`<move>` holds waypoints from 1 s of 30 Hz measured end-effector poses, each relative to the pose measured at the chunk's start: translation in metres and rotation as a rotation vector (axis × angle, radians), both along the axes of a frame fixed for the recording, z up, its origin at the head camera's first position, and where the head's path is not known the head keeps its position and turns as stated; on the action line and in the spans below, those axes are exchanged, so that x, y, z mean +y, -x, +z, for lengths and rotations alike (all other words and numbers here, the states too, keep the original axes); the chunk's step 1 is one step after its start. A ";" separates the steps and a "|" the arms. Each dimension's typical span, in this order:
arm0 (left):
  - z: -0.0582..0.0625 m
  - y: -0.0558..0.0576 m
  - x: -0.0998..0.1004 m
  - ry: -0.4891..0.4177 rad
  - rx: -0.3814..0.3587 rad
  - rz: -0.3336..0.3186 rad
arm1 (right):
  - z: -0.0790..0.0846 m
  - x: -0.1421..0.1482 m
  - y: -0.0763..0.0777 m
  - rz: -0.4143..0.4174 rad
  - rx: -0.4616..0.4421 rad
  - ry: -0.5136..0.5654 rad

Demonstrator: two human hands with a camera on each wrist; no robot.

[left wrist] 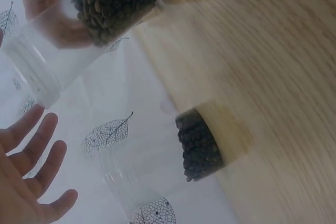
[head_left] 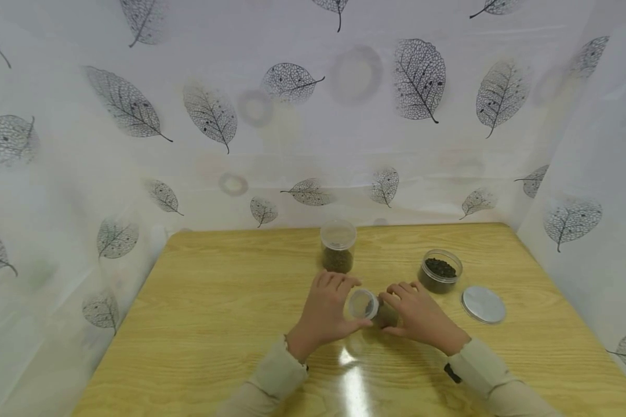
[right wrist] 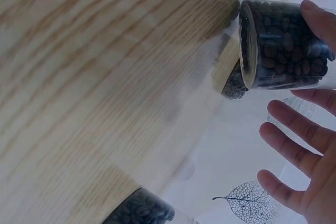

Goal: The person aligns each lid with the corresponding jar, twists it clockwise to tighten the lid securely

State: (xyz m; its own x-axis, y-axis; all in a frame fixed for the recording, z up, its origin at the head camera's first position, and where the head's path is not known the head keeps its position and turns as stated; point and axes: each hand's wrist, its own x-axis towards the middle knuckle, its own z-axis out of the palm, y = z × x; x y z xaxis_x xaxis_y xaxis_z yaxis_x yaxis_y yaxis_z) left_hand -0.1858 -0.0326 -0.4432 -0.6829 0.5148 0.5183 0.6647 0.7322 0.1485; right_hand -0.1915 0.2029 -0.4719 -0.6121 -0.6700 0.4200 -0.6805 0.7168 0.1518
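A clear jar [head_left: 387, 315] part full of brown, bean-like pieces lies tilted between both hands, its uncovered mouth toward the left. My right hand [head_left: 419, 315] grips its filled base end, thumb on one side and forefinger on the other, as the right wrist view shows. My left hand [head_left: 326, 307] has its forefinger and thumb at opposite sides of the jar's rim. Its other fingers [left wrist: 42, 177] spread away from the jar. Just behind the left hand, a second clear jar [head_left: 338, 246] stands upright with dark beans in its bottom.
To the right stands a low clear jar [head_left: 440, 271] of dark beans, uncovered. A round silver lid [head_left: 483, 304] lies flat beside it. The wooden table [head_left: 214, 289] meets a leaf-printed white curtain [head_left: 313, 145] at its back and sides.
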 end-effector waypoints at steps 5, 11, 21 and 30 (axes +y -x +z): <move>0.001 -0.003 0.001 0.008 -0.001 -0.002 | 0.001 0.000 -0.001 -0.002 -0.011 0.004; 0.002 -0.001 -0.001 0.008 -0.022 -0.048 | 0.002 0.000 -0.001 -0.002 -0.008 0.001; 0.003 0.002 -0.005 0.025 -0.060 -0.161 | 0.002 0.001 -0.002 -0.006 -0.014 -0.012; 0.000 0.000 -0.002 0.045 -0.090 -0.129 | 0.002 0.001 -0.002 -0.005 -0.030 -0.005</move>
